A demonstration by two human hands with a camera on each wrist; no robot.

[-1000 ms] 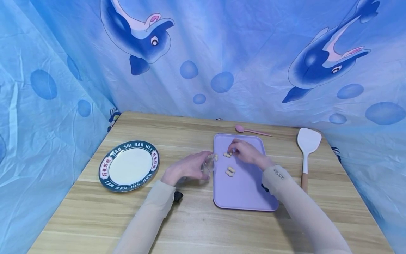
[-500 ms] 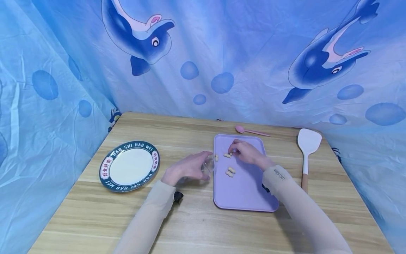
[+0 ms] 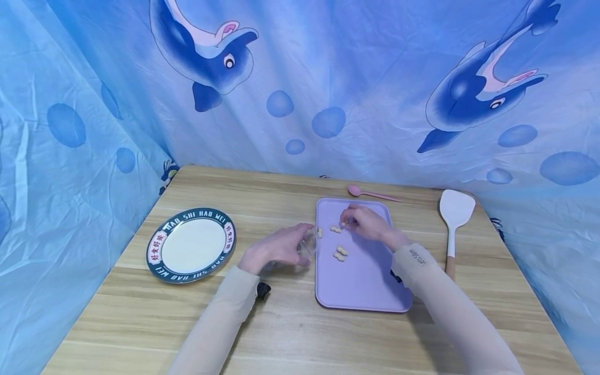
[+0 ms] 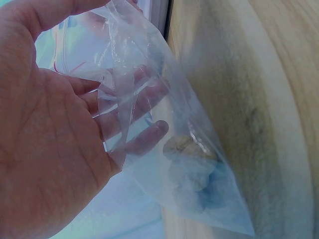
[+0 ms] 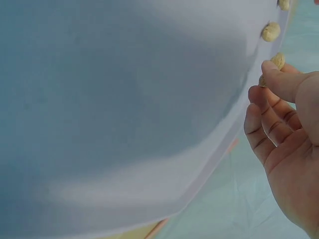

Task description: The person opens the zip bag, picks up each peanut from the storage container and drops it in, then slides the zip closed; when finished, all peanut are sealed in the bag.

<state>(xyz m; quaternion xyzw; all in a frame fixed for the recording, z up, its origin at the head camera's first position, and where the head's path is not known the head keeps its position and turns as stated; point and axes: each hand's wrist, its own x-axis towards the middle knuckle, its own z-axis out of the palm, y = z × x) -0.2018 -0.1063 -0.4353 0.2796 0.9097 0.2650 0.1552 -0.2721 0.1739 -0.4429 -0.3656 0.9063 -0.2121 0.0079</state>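
Observation:
My left hand [image 3: 276, 247] holds a clear zip bag [image 3: 307, 244] at the tray's left edge. In the left wrist view the thumb lies along the top of the bag [image 4: 174, 112] and the fingers show through the plastic. Several peanuts [image 4: 192, 152] lie low inside it. Over the upper part of the purple tray [image 3: 363, 289], my right hand [image 3: 367, 223] pinches a peanut [image 5: 277, 61] between thumb and fingertips, as the right wrist view shows. Other peanuts [image 3: 339, 254] rest on the tray, with one peanut [image 3: 320, 233] at its left edge, by the bag's mouth.
A white plate [image 3: 192, 246] with a dark green lettered rim lies on the left of the wooden table [image 3: 290, 333]. Behind the tray is a pink spoon [image 3: 375, 195]. A white spatula [image 3: 455, 213] with a wooden handle lies to the right. Blue dolphin-print curtains hang around the table.
My right hand has drawn a little to the right, away from the nearby peanut on the tray, with a peanut between its fingertips. My left hand and the bag have stayed in place.

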